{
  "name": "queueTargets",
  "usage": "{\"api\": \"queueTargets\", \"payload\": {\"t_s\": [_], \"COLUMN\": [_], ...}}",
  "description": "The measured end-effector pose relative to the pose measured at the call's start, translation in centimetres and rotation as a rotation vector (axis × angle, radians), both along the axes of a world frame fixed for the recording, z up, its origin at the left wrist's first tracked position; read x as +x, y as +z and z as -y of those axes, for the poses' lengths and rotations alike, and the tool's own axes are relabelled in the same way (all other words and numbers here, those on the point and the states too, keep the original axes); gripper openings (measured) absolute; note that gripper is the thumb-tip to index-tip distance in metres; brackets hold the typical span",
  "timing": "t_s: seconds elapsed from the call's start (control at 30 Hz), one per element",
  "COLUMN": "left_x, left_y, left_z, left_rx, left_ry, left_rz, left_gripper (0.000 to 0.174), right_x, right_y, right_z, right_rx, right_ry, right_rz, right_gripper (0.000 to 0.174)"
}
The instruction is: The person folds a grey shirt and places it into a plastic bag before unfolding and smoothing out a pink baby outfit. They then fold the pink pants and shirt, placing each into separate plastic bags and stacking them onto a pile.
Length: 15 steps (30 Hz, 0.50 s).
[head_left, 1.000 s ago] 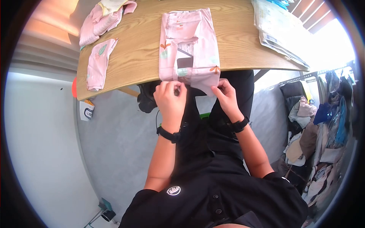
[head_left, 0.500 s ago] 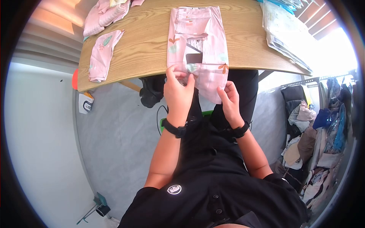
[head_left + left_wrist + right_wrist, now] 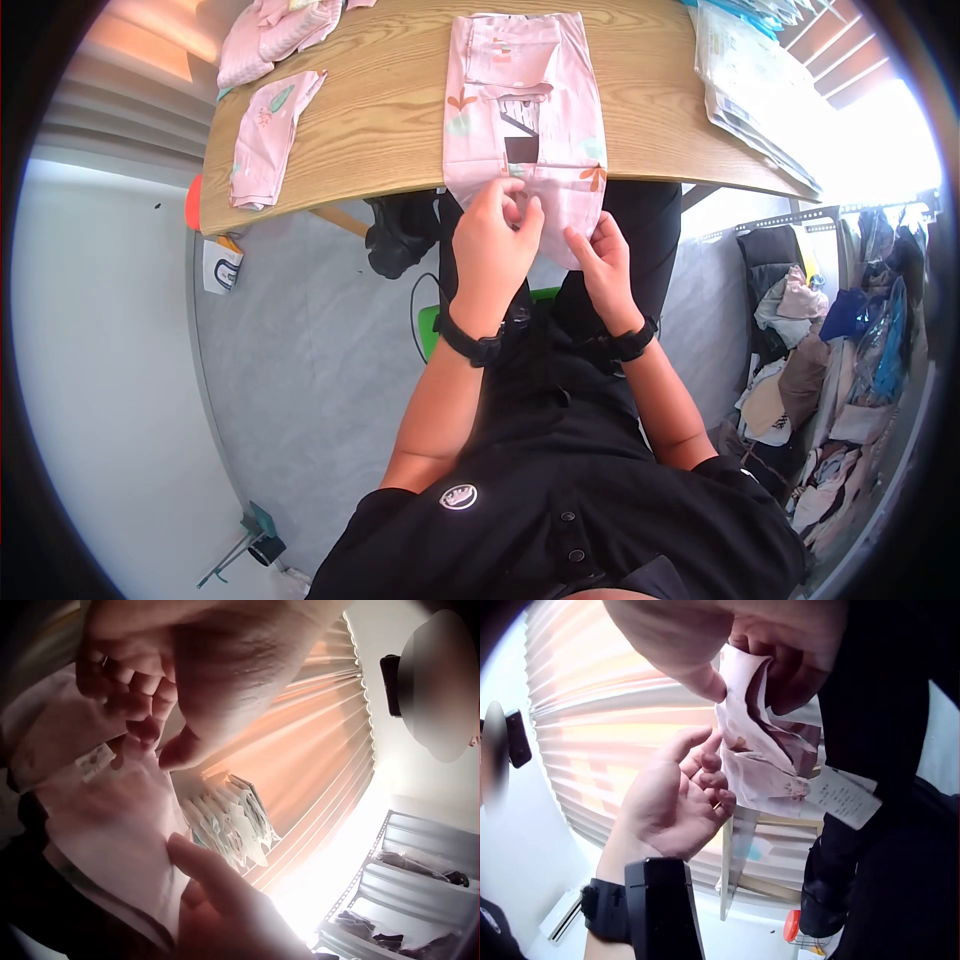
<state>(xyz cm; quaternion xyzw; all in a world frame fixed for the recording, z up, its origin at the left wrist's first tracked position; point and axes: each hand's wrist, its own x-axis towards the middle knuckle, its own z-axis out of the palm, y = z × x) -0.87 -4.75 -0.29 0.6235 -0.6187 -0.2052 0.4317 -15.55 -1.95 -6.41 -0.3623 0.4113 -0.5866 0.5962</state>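
A folded pink garment [image 3: 573,120] with leaf prints lies on the table, its near end drawn over the front edge toward the person. A cut-out in its middle shows a grey and white patch. My right hand [image 3: 607,265] pinches the near right corner, thumb on top. In the right wrist view the layers gape beside its fingers. My left hand [image 3: 492,245] has its fingers curled at the middle of the near edge, where index finger and thumb nip the cloth. A white printed label [image 3: 845,796] hangs from the garment.
On the wooden table [image 3: 380,110], a smaller folded pink piece [image 3: 270,140] lies at the left, with a pink pile [image 3: 275,45] behind it. Clear plastic bags [image 3: 745,90] are stacked at the right. A rack of clothes [image 3: 850,340] stands at the far right.
My left hand has moved right along the near edge, from the garment's left side to its middle. My right hand keeps the right corner, now pulled slightly lower.
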Motion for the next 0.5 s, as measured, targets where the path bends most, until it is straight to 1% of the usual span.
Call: {"api": "queueTargets", "payload": {"t_s": [0.03,0.13,0.17,0.2,0.27,0.3,0.4,0.43,0.5], "left_x": [0.1,0.7,1.1,1.9,3.2,4.1,5.5,5.5,6.7], "left_y": [0.2,-0.3,-1.0,-2.4,-4.4,-4.9,-5.9,-5.6,-5.8], "left_z": [-0.2,-0.6,-0.5,-0.2,0.5,0.5,1.2,1.0,0.8], "left_rx": [0.064,-0.034,-0.101,-0.075,-0.003,0.052,0.243,0.268,0.394], "left_ry": [-0.034,0.068,0.128,0.192,0.28,0.207,-0.146,-0.208,-0.218], "left_rz": [-0.078,-0.179,-0.205,-0.281,-0.539,-0.603,-0.769,-0.791,-0.702], "left_gripper": [0.019,0.021,0.026,0.032,0.034,0.038,0.046,0.041,0.035], "right_x": [0.0,-0.2,-0.3,-0.4,-0.5,-0.6,-0.8,-0.9,-1.3], "right_y": [-0.1,-0.4,-0.4,-0.4,-0.4,-0.5,0.1,0.0,-0.4], "right_z": [0.0,-0.1,-0.1,-0.1,-0.1,-0.1,-0.3,-0.3,-0.3], "right_rx": [-0.001,0.002,0.008,0.011,0.007,0.005,0.038,0.041,0.049], "right_ry": [0.0,-0.003,0.001,0.006,0.015,0.018,0.038,0.045,0.057], "right_rz": [-0.003,-0.016,-0.022,-0.03,-0.038,-0.043,-0.03,-0.043,-0.073], "right_gripper": [0.023,0.023,0.023,0.023,0.023,0.024,0.025,0.025,0.026]}}
